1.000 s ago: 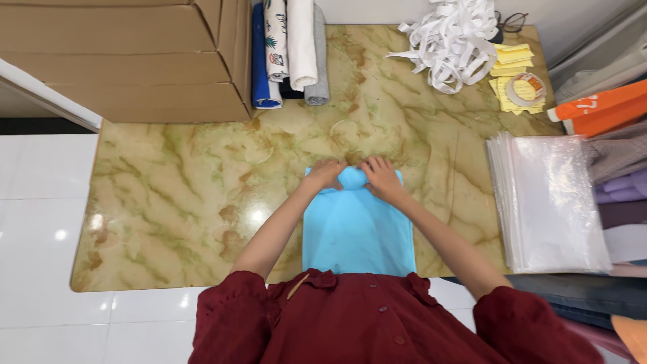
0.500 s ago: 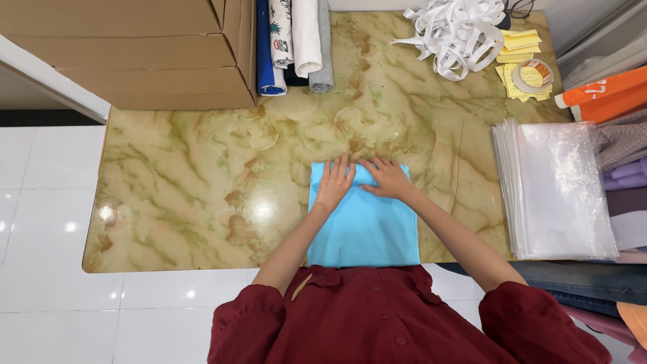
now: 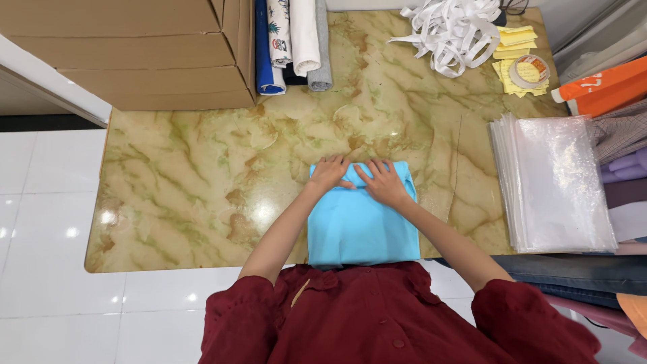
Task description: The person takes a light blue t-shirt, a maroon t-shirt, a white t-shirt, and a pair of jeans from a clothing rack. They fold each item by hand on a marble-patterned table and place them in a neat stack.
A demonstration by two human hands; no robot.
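A folded blue cloth [image 3: 360, 226] lies at the marble table's [image 3: 175, 195] near edge, its lower end reaching the rim. The left hand [image 3: 330, 173] and right hand [image 3: 383, 182] press flat on its far end, fingers spread, further apart than half a second earlier. Bare tabletop lies open at nine o'clock. Clear bags [image 3: 556, 182] are stacked at three o'clock; cardboard boxes [image 3: 135, 54] stand at eleven.

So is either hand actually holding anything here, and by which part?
Nothing is gripped. The left hand and right hand lie flat on the far end of the folded light blue garment, pressing it on the marble table.
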